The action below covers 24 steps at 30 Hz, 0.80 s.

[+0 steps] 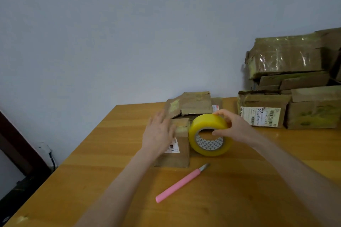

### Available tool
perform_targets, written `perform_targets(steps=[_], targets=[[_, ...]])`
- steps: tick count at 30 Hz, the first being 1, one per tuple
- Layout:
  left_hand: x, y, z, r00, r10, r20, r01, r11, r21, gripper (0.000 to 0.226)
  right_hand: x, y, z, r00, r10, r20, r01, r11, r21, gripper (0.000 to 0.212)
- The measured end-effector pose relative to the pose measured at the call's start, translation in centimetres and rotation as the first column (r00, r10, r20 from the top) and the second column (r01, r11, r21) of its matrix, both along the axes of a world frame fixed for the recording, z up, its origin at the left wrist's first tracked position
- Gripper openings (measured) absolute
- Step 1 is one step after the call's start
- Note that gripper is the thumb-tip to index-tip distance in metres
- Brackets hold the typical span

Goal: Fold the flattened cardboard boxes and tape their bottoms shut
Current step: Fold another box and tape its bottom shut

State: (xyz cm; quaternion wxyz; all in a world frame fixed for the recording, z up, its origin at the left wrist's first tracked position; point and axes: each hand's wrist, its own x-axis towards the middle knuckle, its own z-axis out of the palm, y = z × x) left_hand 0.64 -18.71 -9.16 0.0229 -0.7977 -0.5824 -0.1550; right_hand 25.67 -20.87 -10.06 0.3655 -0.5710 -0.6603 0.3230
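A small brown cardboard box (180, 153) with a barcode label stands on the wooden table (110, 153), its flaps (191, 105) raised toward the wall. My left hand (159, 133) lies flat against the box's left side with straight fingers. My right hand (234, 128) grips a thick yellow roll of tape (209, 134), thumb in the core and fingers over the rim. The roll stands on edge just right of the box, touching it or nearly so.
A pink utility knife (180, 184) lies on the table in front of the box, blade pointing toward the tape. Several taped cardboard boxes (286, 82) are stacked at the back right against the wall. The table's left edge drops to a dark floor.
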Motion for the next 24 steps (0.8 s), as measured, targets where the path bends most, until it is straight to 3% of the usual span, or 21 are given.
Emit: perform_targets(steps=[2,5,8,13,17,20,24], targets=[[2.7,-1.0,-0.3,0.987,-0.134,-0.092,0.133,0.991,-0.021,0.064,0.1,-0.1,-0.2,0.999,-0.004,-0.052,0.004,1.0,0.002,0.057],[4.0,-0.7,-1.7,0.963,-0.114,-0.246,0.11,0.993,-0.031,0.069,0.3,-0.4,-0.9,0.992,0.003,-0.128,-0.006,1.0,-0.022,0.063],[2.9,0.0,-2.0,0.947,-0.132,-0.293,0.133,0.991,-0.018,0.067,0.6,-0.5,-1.8,0.989,-0.039,-0.141,0.034,0.999,-0.033,0.064],[2.2,0.0,-1.9,0.931,-0.185,-0.315,0.183,0.982,-0.035,0.065,1.0,-0.8,0.2,0.996,-0.017,-0.083,0.021,0.999,0.05,0.052],[1.8,0.1,-2.0,0.927,-0.189,-0.324,0.196,0.981,-0.012,0.064,2.8,-1.2,0.9,0.996,-0.022,0.086,0.022,1.0,0.005,0.06],[1.6,0.2,-2.2,0.922,-0.196,-0.335,0.208,0.978,-0.002,0.061,3.2,-1.6,0.6,0.997,-0.046,0.064,0.047,0.999,-0.005,0.06],[1.4,0.0,-2.2,0.92,-0.183,-0.346,0.197,0.98,0.005,0.058,3.5,-2.6,-0.6,0.994,-0.073,-0.082,0.072,0.997,-0.014,0.05]])
